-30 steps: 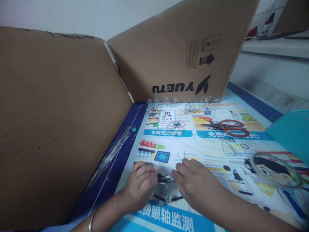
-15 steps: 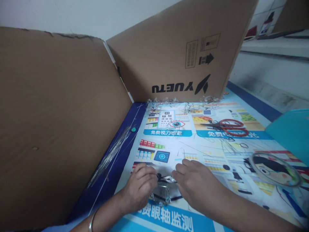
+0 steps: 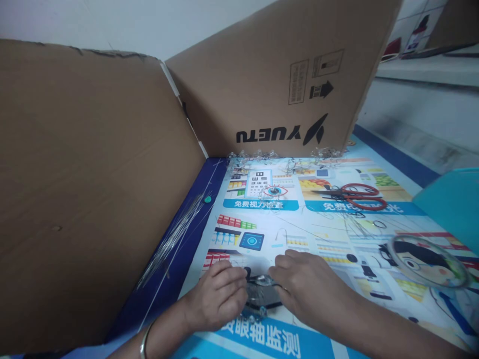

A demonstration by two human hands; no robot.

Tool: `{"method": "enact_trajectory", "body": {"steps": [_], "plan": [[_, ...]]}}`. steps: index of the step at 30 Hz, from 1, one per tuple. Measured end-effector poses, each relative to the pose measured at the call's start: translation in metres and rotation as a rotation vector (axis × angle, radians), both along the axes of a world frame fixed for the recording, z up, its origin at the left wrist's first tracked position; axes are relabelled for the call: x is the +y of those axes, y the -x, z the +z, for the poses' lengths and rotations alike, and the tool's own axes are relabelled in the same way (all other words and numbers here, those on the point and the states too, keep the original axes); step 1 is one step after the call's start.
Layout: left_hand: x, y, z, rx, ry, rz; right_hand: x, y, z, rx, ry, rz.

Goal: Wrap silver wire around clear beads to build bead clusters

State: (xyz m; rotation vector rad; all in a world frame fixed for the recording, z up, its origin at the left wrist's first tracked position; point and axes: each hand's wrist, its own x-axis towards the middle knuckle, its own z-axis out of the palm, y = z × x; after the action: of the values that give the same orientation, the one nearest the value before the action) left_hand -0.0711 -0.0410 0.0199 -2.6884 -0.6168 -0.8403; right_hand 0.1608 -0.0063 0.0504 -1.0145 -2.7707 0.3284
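Eyeglasses (image 3: 264, 294) between and touching both hands, left (image 3: 220, 296) and right (image 3: 307, 286).

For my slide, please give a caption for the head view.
Both hands, left and right, hold a small clear beaded piece above a printed poster.

item: small clear-plastic piece w/ dark strip (image 3: 262, 294), looks like a lens/frame part, exact type can't tell
look: transparent, glossy, black band across it, small clear beads along its lower edge
pose: lying low on printed mat (image 3: 337, 249), roughly flat
loc: near edge of mat, just above the big blue row of characters
contact: left hand (image 3: 219, 299) fingers curled on its left end; right hand (image 3: 307, 284) fingertips pinching its right end
visibility: mostly covered by both hands, only the middle shows
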Motion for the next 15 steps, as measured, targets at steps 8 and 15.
{"method": "enact_trajectory", "body": {"steps": [8, 15], "plan": [[-0.0006, 0.0018, 0.0006, -0.027, -0.017, 0.019, -0.0041, 0.0005, -0.0054, 0.056, -0.098, 0.010], [0.0003, 0.0001, 0.0024, -0.028, -0.014, 0.019, -0.0048, 0.0003, -0.0063, 0.040, -0.115, 0.002]]}}
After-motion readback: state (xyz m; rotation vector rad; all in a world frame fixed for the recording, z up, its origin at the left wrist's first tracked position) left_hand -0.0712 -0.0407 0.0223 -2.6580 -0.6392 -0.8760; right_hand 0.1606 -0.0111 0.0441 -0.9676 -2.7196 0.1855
